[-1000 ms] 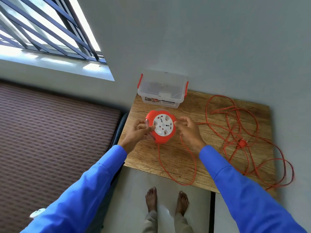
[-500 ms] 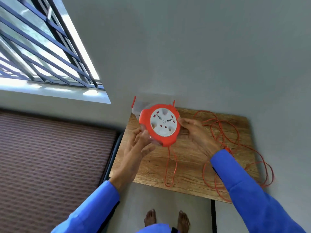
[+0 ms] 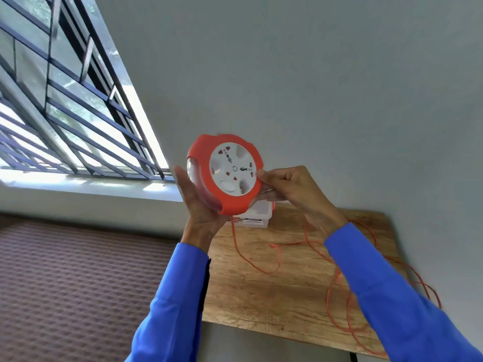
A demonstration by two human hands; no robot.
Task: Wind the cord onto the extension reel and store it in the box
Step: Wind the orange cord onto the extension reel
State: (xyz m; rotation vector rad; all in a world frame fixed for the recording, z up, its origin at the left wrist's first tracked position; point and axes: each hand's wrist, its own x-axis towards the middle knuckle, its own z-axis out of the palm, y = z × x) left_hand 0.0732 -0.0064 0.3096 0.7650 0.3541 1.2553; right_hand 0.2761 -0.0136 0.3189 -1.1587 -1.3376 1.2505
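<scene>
Taking the wooden table (image 3: 277, 291) as the landmark, a barred window (image 3: 65, 121) fills the wall far to its left, with a bright sill beneath it, and a brown patterned mattress (image 3: 73, 288) lies directly against the table's left edge.

Over the table's back-left corner, the left hand (image 3: 201, 205) rises on a blue sleeve (image 3: 172, 301) and cups the extension reel (image 3: 224, 173) from below and behind, palm and fingers wrapped against its clear rear shell. The reel is held in the air above the table, tilted so its white socket face within the orange rim looks toward the camera. The orange cord (image 3: 337, 288) drops from the reel's lower edge to the tabletop, curls in a loop near the table's middle, then runs on in loose tangles across the table's right half and over its right and front edges.

Behind the reel, at the table's back edge against the grey wall, stands the clear plastic box (image 3: 257, 216); only its lower right corner and a strip of label show, the rest being hidden by the reel and hands.

To the right of the reel, above the table's back edge, the right hand (image 3: 292, 186) closes on the reel's right rim, thumb on the front face and fingers curled behind. Its blue sleeve (image 3: 386, 291) crosses the table's right half toward the camera.
</scene>
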